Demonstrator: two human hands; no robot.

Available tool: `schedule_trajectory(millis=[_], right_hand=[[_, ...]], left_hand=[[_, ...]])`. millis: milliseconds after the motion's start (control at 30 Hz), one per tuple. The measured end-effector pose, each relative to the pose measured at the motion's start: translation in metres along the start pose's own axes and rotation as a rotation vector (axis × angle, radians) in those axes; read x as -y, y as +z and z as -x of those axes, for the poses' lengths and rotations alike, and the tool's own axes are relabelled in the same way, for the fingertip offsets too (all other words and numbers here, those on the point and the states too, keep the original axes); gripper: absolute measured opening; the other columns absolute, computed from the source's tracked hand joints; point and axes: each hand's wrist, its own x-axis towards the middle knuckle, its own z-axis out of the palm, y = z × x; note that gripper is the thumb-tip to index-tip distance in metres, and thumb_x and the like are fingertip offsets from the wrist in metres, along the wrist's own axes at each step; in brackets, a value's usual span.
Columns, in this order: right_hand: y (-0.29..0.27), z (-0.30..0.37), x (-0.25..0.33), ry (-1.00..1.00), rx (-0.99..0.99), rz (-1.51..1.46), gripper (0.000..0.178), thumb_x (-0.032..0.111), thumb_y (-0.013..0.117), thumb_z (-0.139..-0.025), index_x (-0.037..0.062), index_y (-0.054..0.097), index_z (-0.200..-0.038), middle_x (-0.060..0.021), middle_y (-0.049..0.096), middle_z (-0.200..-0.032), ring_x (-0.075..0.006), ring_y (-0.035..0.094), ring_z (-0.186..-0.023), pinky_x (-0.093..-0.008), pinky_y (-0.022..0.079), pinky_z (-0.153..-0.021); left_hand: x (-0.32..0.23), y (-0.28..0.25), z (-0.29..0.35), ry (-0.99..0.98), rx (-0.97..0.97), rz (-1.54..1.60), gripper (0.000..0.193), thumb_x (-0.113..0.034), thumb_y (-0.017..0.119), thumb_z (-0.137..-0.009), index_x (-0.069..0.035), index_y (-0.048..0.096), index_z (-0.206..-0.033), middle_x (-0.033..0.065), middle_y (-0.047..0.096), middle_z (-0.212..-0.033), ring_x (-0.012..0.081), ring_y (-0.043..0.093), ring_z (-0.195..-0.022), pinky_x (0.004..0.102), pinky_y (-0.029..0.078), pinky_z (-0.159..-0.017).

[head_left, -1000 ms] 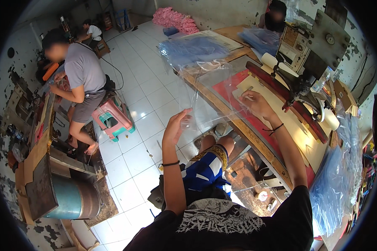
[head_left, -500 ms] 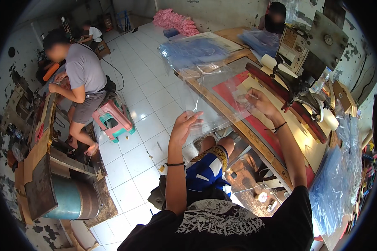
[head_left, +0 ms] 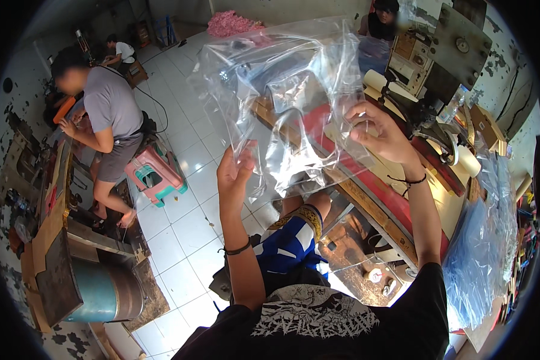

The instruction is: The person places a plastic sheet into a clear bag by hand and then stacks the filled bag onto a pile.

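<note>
A clear, glossy plastic bag (head_left: 294,114) is spread out in front of me, raised over the near edge of the worktable, with strong glare across its creases. Its left side is pinched between the thumb and fingers of my left hand (head_left: 236,171). My right hand (head_left: 381,135) grips the opposite side, thumb and fingers bent around the film. Through the bag show the table's wooden edge and a red mat (head_left: 396,201). Right of my right hand stands a sealing press with a dark red bar (head_left: 441,161) above a cream board (head_left: 433,207).
Bluish plastic sheets (head_left: 471,264) are heaped at the right. A pink pile (head_left: 234,23) lies at the far wall. Left, a co-worker (head_left: 111,108) sits on a pink and green stool (head_left: 156,171) at another bench; a blue-green drum (head_left: 102,288) stands nearer. Another person (head_left: 381,18) is behind the table.
Both hands have come up, the left also moving left. The bag, earlier low and bunched between them, is now lifted and spread wide. My view has shifted slightly.
</note>
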Motion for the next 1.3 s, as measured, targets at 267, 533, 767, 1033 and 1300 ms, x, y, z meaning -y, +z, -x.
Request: schedule_trajectory(millis=[267, 533, 767, 1033, 1300], right_hand=[[0.005, 0.003, -0.019, 0.03, -0.036, 0.005, 0.014, 0.014, 0.067, -0.095, 0.0006, 0.064, -0.093, -0.002, 0.061, -0.103, -0.0076, 0.057, -0.092, -0.0236, 0.049, -0.077], [0.02, -0.002, -0.02, 0.067, -0.164, -0.178, 0.038, 0.026, 0.066, -0.096, 0.0044, 0.052, -0.124, -0.0026, 0.059, -0.111, -0.0097, 0.059, -0.096, -0.0276, 0.053, -0.081], [0.026, 0.004, -0.018, -0.001, -0.263, -0.064, 0.027, 0.025, 0.068, -0.095, 0.0013, 0.066, -0.109, -0.0029, 0.066, -0.105, -0.0103, 0.058, -0.099, -0.0267, 0.044, -0.09], [0.036, 0.004, 0.01, 0.019, -0.34, -0.131, 0.02, 0.019, 0.065, -0.097, 0.0016, 0.07, -0.106, 0.0033, 0.066, -0.097, -0.0051, 0.055, -0.09, -0.0232, 0.042, -0.084], [0.026, 0.008, 0.018, 0.105, -0.09, -0.055, 0.028, 0.027, 0.066, -0.097, -0.0009, 0.07, -0.095, 0.0027, 0.06, -0.078, -0.0049, 0.047, -0.07, -0.024, 0.038, -0.061]], left_hand=[[-0.016, 0.011, 0.001, 0.077, -0.193, -0.058, 0.021, -0.005, 0.068, -0.091, -0.002, 0.057, -0.109, 0.0054, 0.062, -0.111, 0.0131, 0.057, -0.104, 0.0275, 0.047, -0.087], [-0.032, 0.004, 0.009, 0.145, -0.274, -0.091, 0.024, -0.005, 0.067, -0.091, -0.004, 0.054, -0.111, 0.0054, 0.054, -0.116, 0.0159, 0.055, -0.108, 0.0301, 0.046, -0.092], [-0.034, 0.013, 0.012, 0.228, -0.264, -0.161, 0.017, -0.011, 0.062, -0.096, -0.002, 0.057, -0.109, 0.0044, 0.054, -0.109, 0.0121, 0.049, -0.089, 0.0262, 0.043, -0.081], [-0.047, 0.0, 0.014, -0.022, -0.213, 0.105, 0.036, -0.03, 0.053, -0.102, 0.003, 0.067, -0.102, 0.0096, 0.069, -0.1, 0.0178, 0.066, -0.083, 0.0324, 0.051, -0.078], [-0.047, -0.005, 0.014, -0.052, -0.273, 0.037, 0.033, -0.024, 0.057, -0.101, 0.007, 0.066, -0.107, 0.0205, 0.071, -0.104, 0.0216, 0.069, -0.087, 0.0346, 0.053, -0.077]])
